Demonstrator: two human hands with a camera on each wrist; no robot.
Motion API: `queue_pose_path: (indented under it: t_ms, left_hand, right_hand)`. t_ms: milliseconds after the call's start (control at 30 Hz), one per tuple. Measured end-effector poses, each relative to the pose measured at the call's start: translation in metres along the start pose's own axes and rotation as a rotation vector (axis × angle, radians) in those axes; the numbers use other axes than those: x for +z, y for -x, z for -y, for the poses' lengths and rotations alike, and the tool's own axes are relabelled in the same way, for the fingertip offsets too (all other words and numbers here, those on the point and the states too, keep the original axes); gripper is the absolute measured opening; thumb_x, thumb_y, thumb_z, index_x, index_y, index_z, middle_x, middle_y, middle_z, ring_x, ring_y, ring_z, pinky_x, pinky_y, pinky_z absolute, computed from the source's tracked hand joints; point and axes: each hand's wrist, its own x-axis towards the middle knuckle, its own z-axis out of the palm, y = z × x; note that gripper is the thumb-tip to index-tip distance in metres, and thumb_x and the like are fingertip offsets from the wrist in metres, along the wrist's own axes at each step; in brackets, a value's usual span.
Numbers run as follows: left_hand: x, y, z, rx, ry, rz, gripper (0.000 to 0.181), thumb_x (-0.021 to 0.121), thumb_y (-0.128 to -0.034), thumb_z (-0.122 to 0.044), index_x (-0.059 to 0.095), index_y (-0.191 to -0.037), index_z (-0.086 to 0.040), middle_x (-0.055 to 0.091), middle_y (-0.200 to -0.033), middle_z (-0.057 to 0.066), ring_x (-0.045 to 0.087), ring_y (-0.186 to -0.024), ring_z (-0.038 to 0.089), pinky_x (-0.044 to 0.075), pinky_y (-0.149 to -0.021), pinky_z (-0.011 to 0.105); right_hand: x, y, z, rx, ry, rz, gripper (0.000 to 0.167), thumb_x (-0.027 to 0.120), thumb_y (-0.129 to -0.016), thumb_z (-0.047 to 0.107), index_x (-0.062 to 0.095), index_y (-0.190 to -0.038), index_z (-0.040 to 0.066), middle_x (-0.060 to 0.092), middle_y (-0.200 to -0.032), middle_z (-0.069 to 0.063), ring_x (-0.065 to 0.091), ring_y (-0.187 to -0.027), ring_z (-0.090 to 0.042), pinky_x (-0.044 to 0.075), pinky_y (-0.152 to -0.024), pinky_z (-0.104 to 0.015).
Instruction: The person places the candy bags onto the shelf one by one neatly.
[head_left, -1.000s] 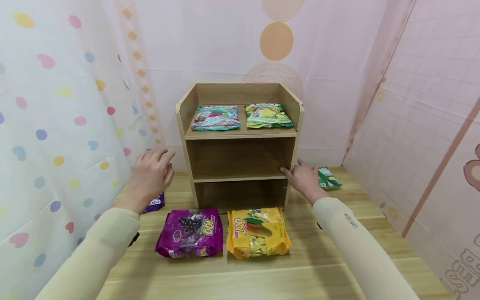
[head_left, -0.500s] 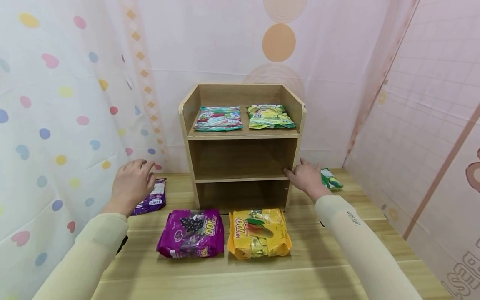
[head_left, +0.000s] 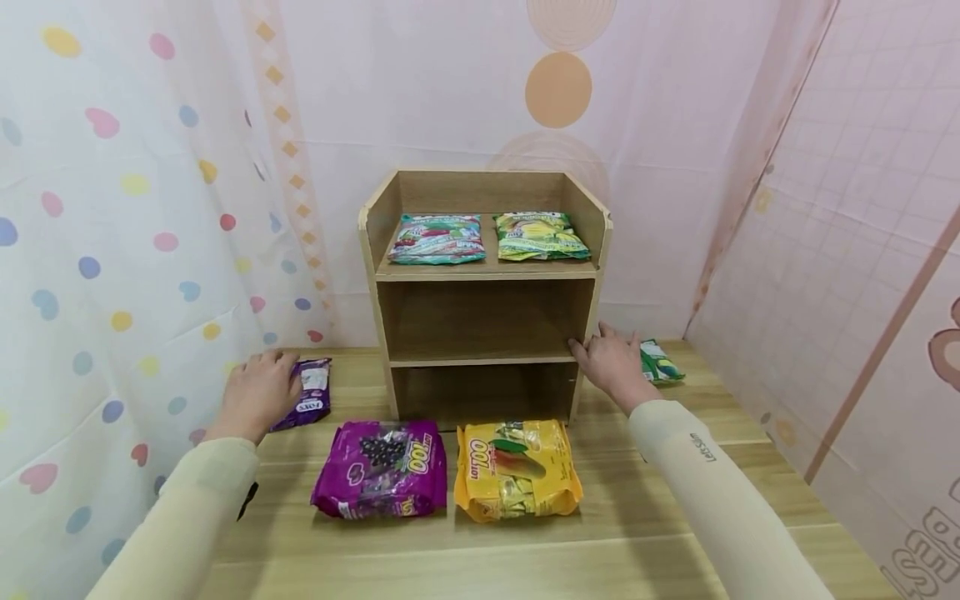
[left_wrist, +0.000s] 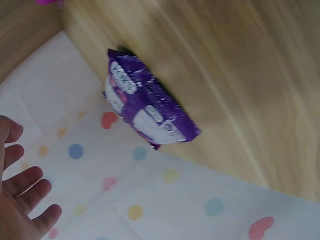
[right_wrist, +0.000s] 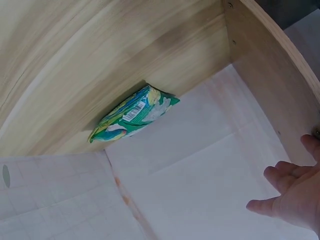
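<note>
My left hand (head_left: 258, 393) is held over the left side of the table, fingers loosely bent, close to a purple Fox's candy bag (head_left: 311, 396). In the left wrist view, that purple bag (left_wrist: 145, 102) lies apart from the fingers. At the right panel of a small wooden shelf (head_left: 480, 361), my right hand (head_left: 611, 362) touches the front edge with one digit. Its other fingers spread outside the panel, as the right wrist view shows, gripping nothing. Behind that hand a green candy bag (right_wrist: 135, 112) lies on the table.
On the shelf's top tier lie a teal bag (head_left: 437, 239) and a yellow-green bag (head_left: 540, 236). Before the shelf stand a large purple Lot 100 bag (head_left: 381, 471) and a yellow mango one (head_left: 517, 471). Patterned curtains (head_left: 450, 92) border the table.
My left hand has moved left and down toward the purple Fox's bag, which shows more beside it. The right hand stays at the shelf's side.
</note>
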Motion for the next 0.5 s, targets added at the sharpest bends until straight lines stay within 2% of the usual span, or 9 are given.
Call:
queue_pose_path:
  t_ms: [67,300,400,500]
  left_hand:
    - [0.005,0.001,0.004,-0.017,0.001,0.061,0.043,0.058,-0.0911,-0.017,0.057,-0.125,0.009,0.054,-0.120,0.036,0.050,-0.108,0.057,0.040,-0.087,0.070]
    - [0.020,0.007,0.017,-0.103,0.027,0.342,0.061,0.059,-0.0950,-0.027,0.043,-0.137,0.015,0.040,-0.135,0.042,0.040,-0.121,0.062,0.033,-0.097,0.072]
    - [0.027,0.009,0.020,-0.137,0.056,0.423,0.065,0.059,-0.0951,-0.028,0.039,-0.139,0.016,0.034,-0.139,0.043,0.036,-0.124,0.063,0.031,-0.098,0.073]
    - [0.033,0.009,0.020,-0.148,0.071,0.471,0.068,0.060,-0.0952,-0.028,0.036,-0.141,0.017,0.031,-0.139,0.046,0.033,-0.125,0.064,0.031,-0.099,0.073]
  right_hand:
    - [0.000,0.000,0.000,0.000,0.010,0.007,0.061,0.033,-0.106,0.045,0.070,-0.116,-0.003,0.039,-0.151,-0.025,0.025,-0.146,-0.035,0.001,-0.110,-0.071]
    - [-0.002,0.000,0.001,0.005,0.043,0.020,0.062,0.032,-0.107,0.045,0.065,-0.125,-0.004,0.032,-0.155,-0.025,0.024,-0.146,-0.037,0.001,-0.111,-0.071]
    - [-0.001,0.001,0.001,0.007,0.043,0.021,0.062,0.032,-0.107,0.045,0.064,-0.125,-0.005,0.032,-0.155,-0.025,0.024,-0.147,-0.036,0.002,-0.111,-0.071]
    - [0.000,0.001,0.001,0.009,0.042,0.026,0.063,0.031,-0.107,0.045,0.063,-0.127,-0.005,0.032,-0.155,-0.025,0.023,-0.147,-0.037,0.002,-0.111,-0.071]
